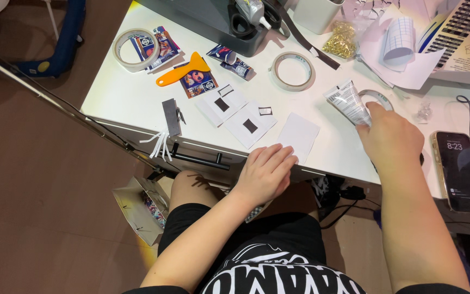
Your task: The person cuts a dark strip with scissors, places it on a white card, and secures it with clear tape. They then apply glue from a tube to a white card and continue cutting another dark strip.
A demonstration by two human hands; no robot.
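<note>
- The left hand lies flat at the near edge of the table, fingers together, pressing on a white card. It pinches nothing.
- The right hand is closed around a small tube, held over the table just beside a tape roll.
- Two white cards with dark squares glued on lie near the left hand; these look finished.
- The card under the left hand is bare, so its square seems not yet added.
- An orange scraper and a phone lie unused.
</note>
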